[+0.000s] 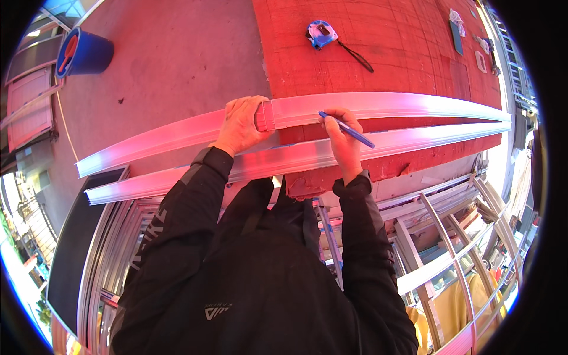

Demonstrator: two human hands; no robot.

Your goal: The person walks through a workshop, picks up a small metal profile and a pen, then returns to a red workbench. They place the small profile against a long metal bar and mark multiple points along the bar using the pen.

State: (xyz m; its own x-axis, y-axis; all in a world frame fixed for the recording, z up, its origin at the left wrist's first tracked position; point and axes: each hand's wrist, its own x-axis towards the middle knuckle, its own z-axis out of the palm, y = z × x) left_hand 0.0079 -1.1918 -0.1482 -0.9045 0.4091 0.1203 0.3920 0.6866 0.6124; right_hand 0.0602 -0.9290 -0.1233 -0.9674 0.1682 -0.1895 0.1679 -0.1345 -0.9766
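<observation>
Two long, shiny metal profiles lie side by side across the red board, a far one [384,105] and a near one [414,138]. My left hand [239,125] is closed around a small reddish block-like piece [265,115] and rests with it on the far profile. A blue pen [358,135] is pinched in my right hand [343,141], over the gap between the two profiles. Its one end points toward the small piece, a short way off. Whether the pen touches metal I cannot tell.
On the red board [408,59] lies a blue and white tape measure [321,34] with a dark strap. A blue bucket [97,54] stands at the far left. Metal frames [438,236] fill the near right, and a dark panel [77,254] leans at the near left.
</observation>
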